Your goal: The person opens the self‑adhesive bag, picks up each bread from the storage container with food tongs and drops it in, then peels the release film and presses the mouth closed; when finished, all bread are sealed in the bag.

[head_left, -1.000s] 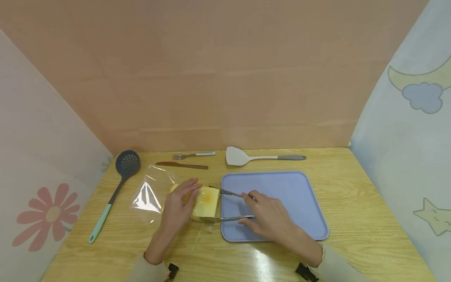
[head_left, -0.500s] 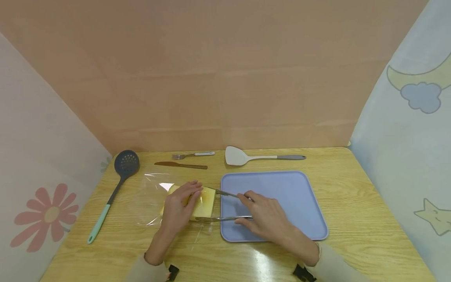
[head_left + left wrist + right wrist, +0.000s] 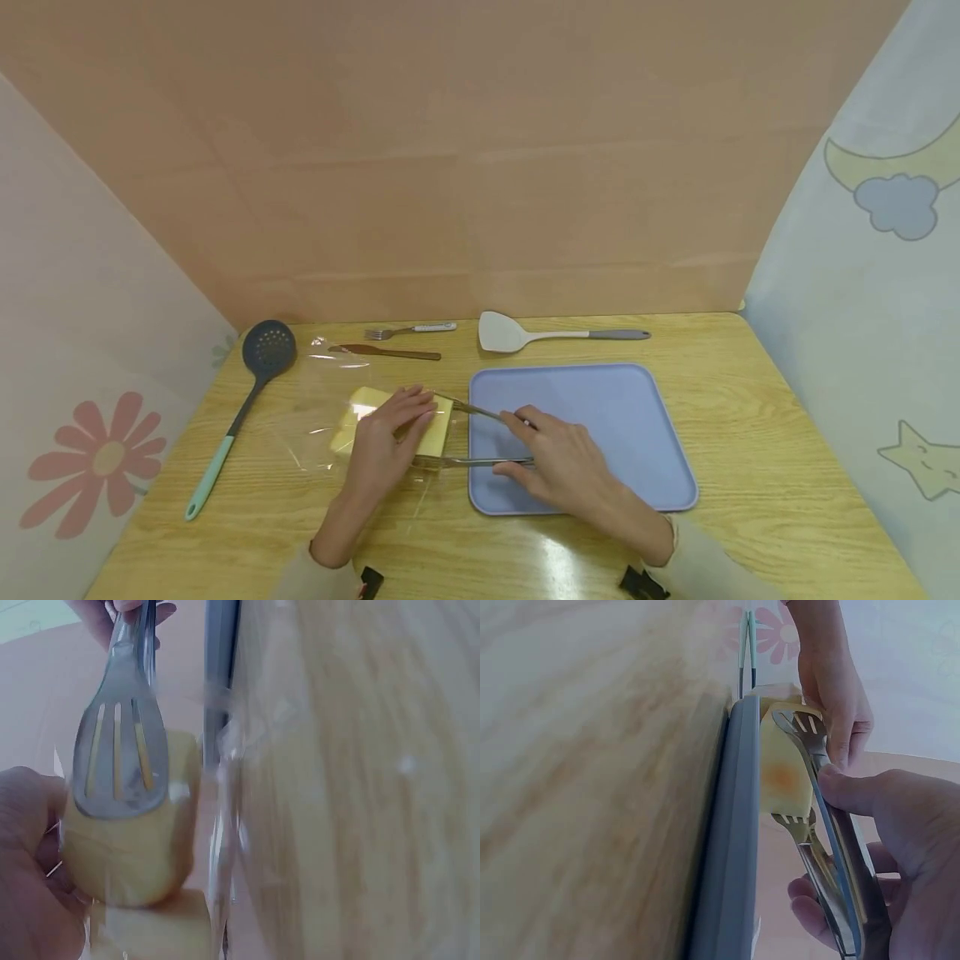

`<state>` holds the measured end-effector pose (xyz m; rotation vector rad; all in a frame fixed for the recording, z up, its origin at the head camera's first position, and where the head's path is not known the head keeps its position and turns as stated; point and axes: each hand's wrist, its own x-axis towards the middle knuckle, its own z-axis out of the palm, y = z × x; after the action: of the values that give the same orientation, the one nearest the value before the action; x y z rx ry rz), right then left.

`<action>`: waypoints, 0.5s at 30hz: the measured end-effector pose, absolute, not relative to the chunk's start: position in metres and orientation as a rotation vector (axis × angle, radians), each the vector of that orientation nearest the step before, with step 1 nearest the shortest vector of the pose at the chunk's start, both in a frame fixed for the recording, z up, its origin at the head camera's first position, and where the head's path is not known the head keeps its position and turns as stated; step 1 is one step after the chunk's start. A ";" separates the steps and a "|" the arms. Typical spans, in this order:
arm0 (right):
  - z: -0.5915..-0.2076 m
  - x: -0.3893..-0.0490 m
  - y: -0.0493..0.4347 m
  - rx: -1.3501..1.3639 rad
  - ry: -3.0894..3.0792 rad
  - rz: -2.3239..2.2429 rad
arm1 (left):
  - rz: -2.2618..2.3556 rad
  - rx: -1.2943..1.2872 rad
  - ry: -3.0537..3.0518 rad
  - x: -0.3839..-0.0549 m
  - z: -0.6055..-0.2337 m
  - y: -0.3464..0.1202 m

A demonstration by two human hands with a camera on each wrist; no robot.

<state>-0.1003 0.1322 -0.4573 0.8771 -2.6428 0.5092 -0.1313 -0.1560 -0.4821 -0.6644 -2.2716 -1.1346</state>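
A clear plastic bag [image 3: 322, 362] lies on the table left of the blue tray, with pale yellow bread [image 3: 438, 429] in it. My right hand [image 3: 566, 454] grips metal tongs [image 3: 487, 462] across the tray's left side. Their slotted tips flank the bread; one slotted head [image 3: 129, 772] lies along its near side in the left wrist view. Over the bread, my left hand [image 3: 382, 442] pinches the bag film between thumb and curved fingers. Behind the first piece of bread, a second piece [image 3: 150, 930] shows in the left wrist view. The left palm hides part of the bread.
The blue tray [image 3: 600, 392] lies right of the bag. A slotted skimmer [image 3: 270, 350] is at far left. Behind the bag are a small fork [image 3: 420, 328] and a brown knife [image 3: 390, 352]. A white spatula [image 3: 506, 333] lies behind the tray. Walls border the table.
The tongs and right hand have moved slightly left, and the bread has slid left, deeper under my left hand. The bag film has shifted; the left hand has stayed nearly in place.
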 end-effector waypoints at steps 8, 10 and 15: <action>-0.462 -0.103 0.129 0.897 -2.648 0.454 | -1.192 -0.667 -2.298 -0.129 -0.482 -0.150; -0.462 -0.103 0.128 0.894 -2.654 0.444 | -1.179 -0.667 -2.312 -0.132 -0.491 -0.153; -0.462 -0.104 0.129 0.869 -2.679 0.437 | -1.143 -0.653 -2.412 -0.143 -0.514 -0.162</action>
<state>-0.1039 0.1290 -0.4622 0.8689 -2.6790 0.4374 -0.1429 -0.1625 -0.5142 -0.6531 -2.4117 -1.1430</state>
